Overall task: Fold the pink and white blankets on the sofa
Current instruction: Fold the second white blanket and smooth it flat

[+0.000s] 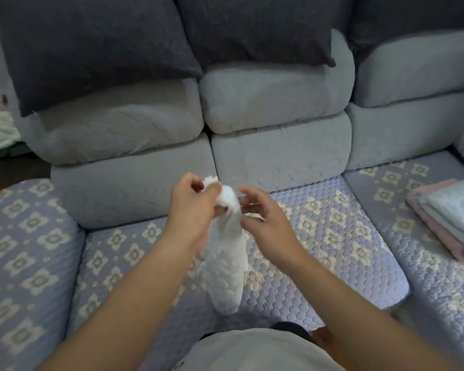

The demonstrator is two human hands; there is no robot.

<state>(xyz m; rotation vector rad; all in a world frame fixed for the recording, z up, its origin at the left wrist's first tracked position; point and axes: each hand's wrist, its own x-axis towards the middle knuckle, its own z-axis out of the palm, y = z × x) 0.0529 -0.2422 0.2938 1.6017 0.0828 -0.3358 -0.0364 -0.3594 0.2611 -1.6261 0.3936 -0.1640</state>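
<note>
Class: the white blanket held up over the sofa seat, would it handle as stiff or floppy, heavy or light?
Probably floppy: the white blanket hangs limp from the left hand, bunched at the top. Likely light, since fingers alone hold it up. Its textured weave suggests it is not slippery.

We identify the setting as a home living room. Indicators: a grey upholstered sofa [279, 145] with dark throw pillows [91, 49], a quilted floral seat cover [319, 236], and a stack of folded blankets [450, 218] on the seat.
</note>
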